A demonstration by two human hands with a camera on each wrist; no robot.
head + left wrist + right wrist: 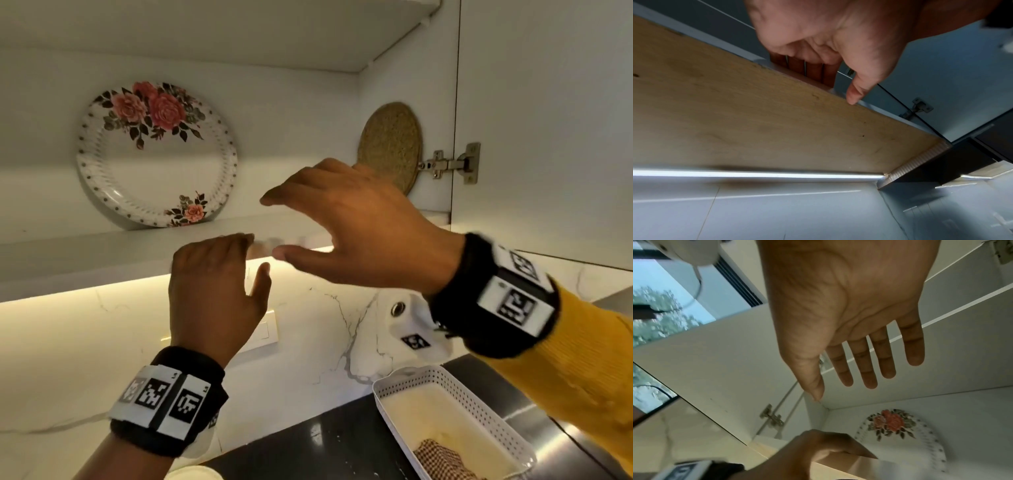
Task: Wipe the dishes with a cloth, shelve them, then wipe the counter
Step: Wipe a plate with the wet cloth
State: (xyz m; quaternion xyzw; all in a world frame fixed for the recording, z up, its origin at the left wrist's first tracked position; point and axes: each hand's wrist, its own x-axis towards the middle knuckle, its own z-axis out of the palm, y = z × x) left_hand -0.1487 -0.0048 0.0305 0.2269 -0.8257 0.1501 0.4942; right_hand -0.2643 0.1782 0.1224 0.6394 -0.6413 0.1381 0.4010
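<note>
— White cupboard from the head view: floral plate [156, 154] propped on shelf [85, 250], shelved already. Cloth [442, 460] waiting in basket [404, 387] on bench [308, 445]; wiping left.
— Left wrist: left hand [828, 37] loosely curled, empty, at shelf edge. Right wrist: right hand [849, 305] splayed, empty; plate below.
</note>
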